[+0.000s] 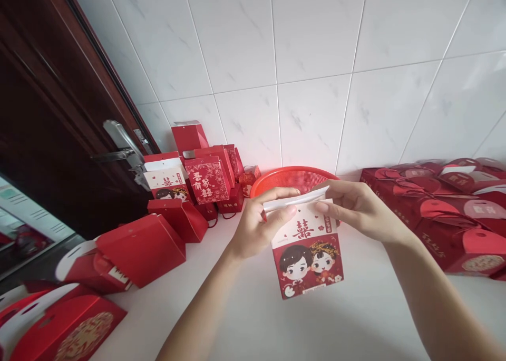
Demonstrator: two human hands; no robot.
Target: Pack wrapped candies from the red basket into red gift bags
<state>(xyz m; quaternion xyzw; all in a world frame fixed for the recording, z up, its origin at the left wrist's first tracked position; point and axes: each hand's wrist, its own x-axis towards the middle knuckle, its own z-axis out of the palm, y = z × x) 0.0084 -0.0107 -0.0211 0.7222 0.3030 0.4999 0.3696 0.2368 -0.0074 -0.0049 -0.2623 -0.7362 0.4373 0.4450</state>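
A small red and white paper gift box [310,258], printed with two cartoon figures and red characters, hangs upright above the white table [253,319]. My left hand [263,221] pinches its top left edge, thumb in front and fingers behind. At the top right, my right hand [356,208] grips the same box between thumb and fingers. White inner flaps show along the top between both hands. Behind the box and hands is a red plastic basket [296,177], partly covered by them; its contents are hidden.
Several red gift boxes and bags [207,182] stand at the left, more [138,247] nearer the front. Rows of tied red boxes [446,213] fill the right side. A tiled wall [312,118] rises behind, with a dark door and metal handle [122,145] at the left.
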